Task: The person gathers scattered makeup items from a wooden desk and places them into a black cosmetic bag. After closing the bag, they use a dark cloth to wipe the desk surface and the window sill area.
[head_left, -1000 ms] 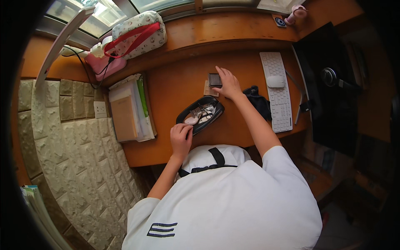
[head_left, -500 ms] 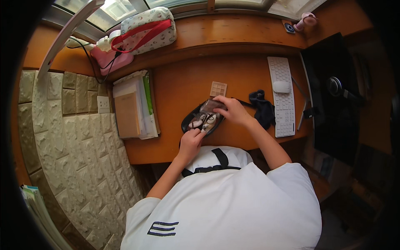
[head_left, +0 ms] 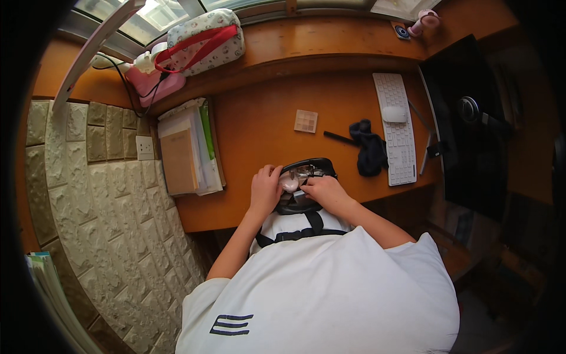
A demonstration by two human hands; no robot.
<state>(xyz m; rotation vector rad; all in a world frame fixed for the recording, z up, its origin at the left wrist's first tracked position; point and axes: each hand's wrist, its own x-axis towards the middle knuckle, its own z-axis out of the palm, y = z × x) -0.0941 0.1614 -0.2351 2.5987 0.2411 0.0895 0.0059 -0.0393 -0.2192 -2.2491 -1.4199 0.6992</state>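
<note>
At the desk's front edge, close against my body, an open black pouch (head_left: 323,164) is crowded with small items. Among them shows a round pale pink item (head_left: 289,182). My left hand (head_left: 266,187) is closed on the pouch's left rim. From the right, my right hand (head_left: 325,192) reaches into the opening with its fingers bent together; whatever they hold is hidden. Behind the pouch, on the desk, lies a square pale palette (head_left: 306,121) with small pans.
To the right are a black stick (head_left: 340,138), a crumpled dark cloth (head_left: 369,150), a white keyboard (head_left: 403,156) with a white mouse (head_left: 394,114), and a dark monitor (head_left: 466,118). Folders (head_left: 181,153) lie at left. A patterned bag (head_left: 206,41) stands on the back ledge.
The pouch has come nearer my body and turned. My left hand moved from its front to its left rim. My right hand, earlier above it with a dark translucent item, is down inside.
</note>
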